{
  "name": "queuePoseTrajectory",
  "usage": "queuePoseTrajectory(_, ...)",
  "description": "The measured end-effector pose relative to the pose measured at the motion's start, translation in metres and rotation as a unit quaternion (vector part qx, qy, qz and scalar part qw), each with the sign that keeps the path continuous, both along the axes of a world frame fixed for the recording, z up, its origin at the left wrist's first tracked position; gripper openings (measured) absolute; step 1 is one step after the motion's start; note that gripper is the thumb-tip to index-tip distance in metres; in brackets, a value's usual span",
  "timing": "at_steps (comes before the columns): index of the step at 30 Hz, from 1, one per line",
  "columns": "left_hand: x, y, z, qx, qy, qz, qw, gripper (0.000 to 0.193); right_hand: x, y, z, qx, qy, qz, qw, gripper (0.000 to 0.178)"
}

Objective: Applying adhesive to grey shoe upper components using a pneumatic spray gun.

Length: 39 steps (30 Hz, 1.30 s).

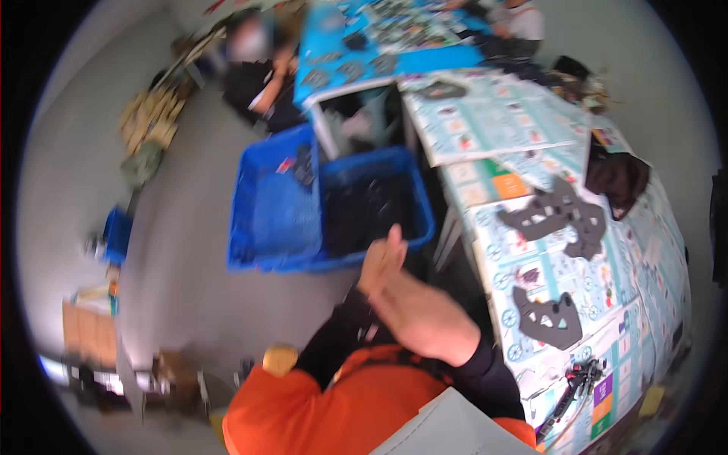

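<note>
Apparently the 2 hands, left hand (pixel 374 267) and right hand (pixel 398 294), overlap near the close rim of the right blue bin (pixel 427 208); I cannot tell whether either grips anything. Dark items (pixel 365 214) lie inside it; reaching in carelessly could scrape knuckles, the rim being so near

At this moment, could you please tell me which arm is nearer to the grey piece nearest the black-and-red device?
Right: the right arm is left of the grey piece; the left arm is farther left.
</note>
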State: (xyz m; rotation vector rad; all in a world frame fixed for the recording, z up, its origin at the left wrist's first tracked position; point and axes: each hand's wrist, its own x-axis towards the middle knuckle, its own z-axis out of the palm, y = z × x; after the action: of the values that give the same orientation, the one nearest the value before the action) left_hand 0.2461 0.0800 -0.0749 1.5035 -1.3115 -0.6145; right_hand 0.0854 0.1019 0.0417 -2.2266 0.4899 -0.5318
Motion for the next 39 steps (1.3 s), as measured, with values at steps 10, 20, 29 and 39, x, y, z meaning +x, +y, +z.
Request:
queuePoseTrajectory(10,-0.032,-0.004,-0.001,0.190,0.096,-0.215,0.953,0.057,-0.016,-0.005,0.081,0.268,-0.202,0.295,0.895,0.031)
queuePoseTrajectory(20,0.017,0.017,0.064,-0.019,0.637,-0.194,0.745,0.068,0.011,-0.023,0.063,-0.350,-0.059,-0.212,0.910,0.057)
queuePoseTrajectory(29,-0.060,-0.030,-0.013,0.002,0.112,-0.204,0.973,0.031,-0.064,-0.016,-0.020,-0.159,-0.016,-0.242,0.957,0.025)
queuePoseTrajectory(39,-0.167,-0.059,-0.013,-0.143,-0.217,-0.248,0.933,0.047,-0.311,0.058,-0.072,-0.078,0.217,-0.612,0.757,0.034)
